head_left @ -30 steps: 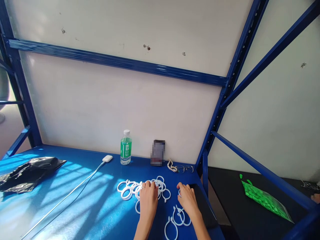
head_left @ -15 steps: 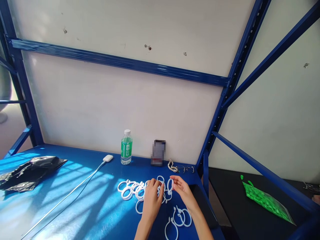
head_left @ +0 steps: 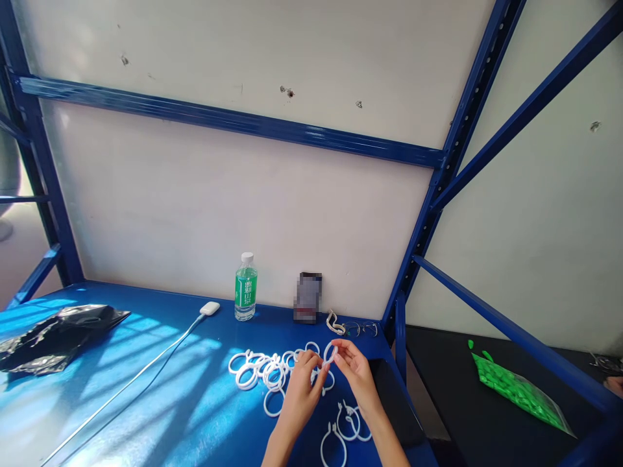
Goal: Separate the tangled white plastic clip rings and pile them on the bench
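Observation:
Between both hands a white plastic curtain ring (head_left: 329, 353) is held up above the blue table (head_left: 195, 402). My right hand (head_left: 356, 373) pinches the ring's right side between thumb and fingers. With closed fingertips, my left hand (head_left: 302, 388) grips its lower left edge. Under and left of my left hand lies a heap of similar white rings (head_left: 246, 376), partly hidden by that hand. Nearer me, by my right forearm, several rings lie apart from the heap, among them one ring with its clasp ends apart (head_left: 333, 447).
A black tray (head_left: 396, 402) sits right of my right arm. Along the back stand a water bottle (head_left: 246, 288) and a blurred phone-like object (head_left: 308, 298), with glasses (head_left: 360, 329) beside. A white cable (head_left: 141, 379) and black plastic bag (head_left: 63, 334) lie left; a green-filled bag (head_left: 520, 392) lies right.
My left hand has moved up and right from the heap to the ring in my right hand. Both hands now touch that ring, which has tilted.

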Demonstrator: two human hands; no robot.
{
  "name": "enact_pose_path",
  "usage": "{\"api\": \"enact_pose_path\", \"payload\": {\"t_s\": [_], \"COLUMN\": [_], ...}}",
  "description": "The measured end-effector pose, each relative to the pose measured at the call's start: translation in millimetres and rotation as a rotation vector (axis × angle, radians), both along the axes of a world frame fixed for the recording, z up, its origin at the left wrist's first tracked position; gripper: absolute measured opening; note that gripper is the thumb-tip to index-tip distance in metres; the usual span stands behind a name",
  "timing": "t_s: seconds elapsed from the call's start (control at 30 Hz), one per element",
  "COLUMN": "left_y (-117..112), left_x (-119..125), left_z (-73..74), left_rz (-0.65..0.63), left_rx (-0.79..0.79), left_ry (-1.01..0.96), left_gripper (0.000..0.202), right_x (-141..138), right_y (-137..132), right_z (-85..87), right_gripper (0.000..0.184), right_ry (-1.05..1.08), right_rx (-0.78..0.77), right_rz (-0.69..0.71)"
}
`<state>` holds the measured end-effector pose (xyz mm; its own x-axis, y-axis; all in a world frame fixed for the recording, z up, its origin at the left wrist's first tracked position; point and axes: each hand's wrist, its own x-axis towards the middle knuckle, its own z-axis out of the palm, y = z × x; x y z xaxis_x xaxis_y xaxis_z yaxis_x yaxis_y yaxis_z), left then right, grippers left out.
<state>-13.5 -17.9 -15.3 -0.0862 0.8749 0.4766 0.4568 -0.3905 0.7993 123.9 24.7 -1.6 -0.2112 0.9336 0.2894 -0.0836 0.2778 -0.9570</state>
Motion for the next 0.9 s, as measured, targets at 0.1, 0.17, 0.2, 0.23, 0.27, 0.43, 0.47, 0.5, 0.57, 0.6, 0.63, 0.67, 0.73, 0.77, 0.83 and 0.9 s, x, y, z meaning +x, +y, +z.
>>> {"api": "enact_pose_path", "payload": {"t_s": [0.1, 0.17, 0.2, 0.23, 0.27, 0.43, 0.47, 0.5, 0.57, 0.6, 0.63, 0.67, 0.73, 0.77, 0.83, 0.9], "left_y": [0, 0, 0, 0, 0, 0, 0, 0, -1, -1, -1, -1, -1, -1, 0, 0], "left_x": [-1, -1, -1, -1, -1, 1, 1, 1, 1, 1, 2, 2, 2, 1, 1, 0], "left_z": [-0.6, -1.1, -1.4, -1.7, -2.0, -0.9, 0.0, 0.9, 2.6, 3.3, 3.7, 4.0, 4.0, 3.9, 3.4, 3.0], "left_rz": [0.0, -0.032, -0.055, -0.08, -0.104, -0.154, -0.153, -0.152, -0.155, -0.159, -0.161, -0.163, -0.167, -0.169, -0.179, -0.197], "left_rx": [-0.001, -0.014, -0.022, -0.028, -0.032, -0.029, -0.029, -0.032, -0.042, -0.048, -0.056, -0.064, -0.083, -0.093, -0.11, -0.125], "left_ry": [-0.026, -0.026, -0.023, -0.019, -0.016, -0.038, -0.051, -0.067, -0.102, -0.119, -0.136, -0.152, -0.186, -0.205, -0.241, -0.276], "left_gripper": [0.032, 0.033, 0.034, 0.034, 0.034, 0.033, 0.033, 0.034, 0.035, 0.035, 0.035, 0.036, 0.036, 0.037, 0.037, 0.036], "right_x": [1, 1, 1, 1, 1, -1, -1, -1, -1, -1, -2, -2, -4, -5, -6, -6], "right_y": [0, 0, 0, 0, 0, -2, -3, -3, -5, -7, -8, -9, -11, -11, -12, -11], "right_z": [0.5, 0.5, 0.1, -0.6, -1.6, -7.4, -7.5, -7.0, -4.6, -2.9, -1.2, 0.4, 2.5, 3.0, 2.7, 1.2], "right_gripper": [0.041, 0.042, 0.042, 0.042, 0.041, 0.035, 0.037, 0.039, 0.042, 0.043, 0.043, 0.044, 0.044, 0.043, 0.042, 0.041], "right_ry": [-0.075, -0.125, -0.144, -0.166, -0.188, -0.271, -0.276, -0.282, -0.303, -0.314, -0.326, -0.339, -0.366, -0.375, -0.387, -0.393], "right_rx": [0.057, 0.092, 0.1, 0.099, 0.096, 0.112, 0.114, 0.115, 0.133, 0.152, 0.174, 0.196, 0.226, 0.232, 0.236, 0.237], "right_rz": [-0.086, -0.126, -0.121, -0.101, -0.075, -0.077, -0.092, -0.103, -0.11, -0.112, -0.114, -0.114, -0.115, -0.116, -0.116, -0.118]}}
